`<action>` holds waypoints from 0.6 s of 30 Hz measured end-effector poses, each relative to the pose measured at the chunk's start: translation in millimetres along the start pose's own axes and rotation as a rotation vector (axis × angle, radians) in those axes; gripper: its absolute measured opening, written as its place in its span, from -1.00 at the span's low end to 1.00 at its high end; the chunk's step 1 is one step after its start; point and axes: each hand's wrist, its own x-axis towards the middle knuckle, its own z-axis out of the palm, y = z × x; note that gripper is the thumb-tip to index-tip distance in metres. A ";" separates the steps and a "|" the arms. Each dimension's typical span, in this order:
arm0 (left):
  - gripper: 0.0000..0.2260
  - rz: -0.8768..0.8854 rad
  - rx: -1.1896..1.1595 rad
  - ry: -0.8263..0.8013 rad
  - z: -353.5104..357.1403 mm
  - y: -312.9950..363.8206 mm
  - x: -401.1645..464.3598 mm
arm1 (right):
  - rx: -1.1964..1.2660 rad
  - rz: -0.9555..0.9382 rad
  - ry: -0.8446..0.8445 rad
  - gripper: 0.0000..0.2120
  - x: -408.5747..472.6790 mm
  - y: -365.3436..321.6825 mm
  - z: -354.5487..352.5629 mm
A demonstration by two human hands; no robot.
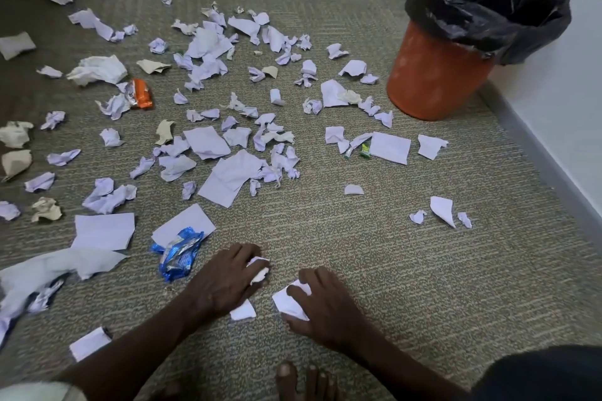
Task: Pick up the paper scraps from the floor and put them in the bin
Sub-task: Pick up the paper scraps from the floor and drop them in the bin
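Note:
Several white and pale lilac paper scraps lie scattered over the carpet, some flat, some crumpled. The orange bin with a black liner stands at the far right by the wall. My left hand is low on the carpet near the front, its fingers curled round a small crumpled scrap, with another flat scrap under its heel. My right hand sits just beside it, fingers curled over a folded white scrap on the floor.
A blue foil wrapper lies left of my left hand and an orange wrapper further back. A grey skirting and white wall run along the right. My bare toes show at the bottom edge.

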 end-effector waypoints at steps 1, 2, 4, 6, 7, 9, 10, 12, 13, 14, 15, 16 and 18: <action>-0.65 -0.017 0.001 0.009 1.1 -1.1 2.9 | -0.017 -0.002 -0.011 -0.61 1.5 -0.1 -0.9; -0.59 -0.042 0.001 0.013 0.4 -0.6 6.2 | -0.048 -0.009 -0.017 -0.63 3.7 -0.4 -0.7; -0.55 -0.152 -0.082 -0.008 -8.7 2.4 12.4 | -0.107 -0.011 -0.041 -0.68 10.9 -1.7 -2.2; -0.67 -0.298 -0.251 -0.013 -16.9 2.0 16.6 | -0.089 0.029 -0.054 -0.77 20.4 -1.2 -1.2; -0.74 -0.376 -0.351 0.013 -20.7 1.3 19.9 | -0.057 0.060 -0.059 -0.80 25.0 0.2 -1.0; -0.75 -0.546 -0.486 0.130 -28.2 0.7 28.9 | 0.067 0.161 -0.066 -0.73 34.8 4.0 -1.7; -0.73 -0.639 -0.542 0.197 -31.0 0.2 33.8 | 0.173 0.245 -0.056 -0.66 40.7 5.0 -4.5; -0.67 -0.777 -0.641 0.321 -38.3 2.3 45.7 | 0.391 0.403 -0.024 -0.60 53.9 3.2 -14.6; -0.64 -0.811 -0.666 0.375 -43.5 4.2 51.6 | 0.444 0.426 -0.002 -0.64 60.8 1.0 -19.6; -0.62 -0.830 -0.683 0.412 -50.3 6.1 57.2 | 0.456 0.409 0.009 -0.71 66.9 -2.5 -24.7; -0.59 -0.858 -0.691 0.414 -55.6 6.6 61.7 | 0.459 0.374 -0.003 -0.78 71.5 -7.9 -29.1; -0.56 -0.895 -0.697 0.399 -60.2 5.9 64.3 | 0.453 0.323 -0.045 -0.78 74.2 -15.6 -32.4; -0.45 -0.995 -0.709 0.357 -61.9 -4.3 64.1 | 0.383 0.227 -0.160 -0.67 76.7 -35.8 -31.4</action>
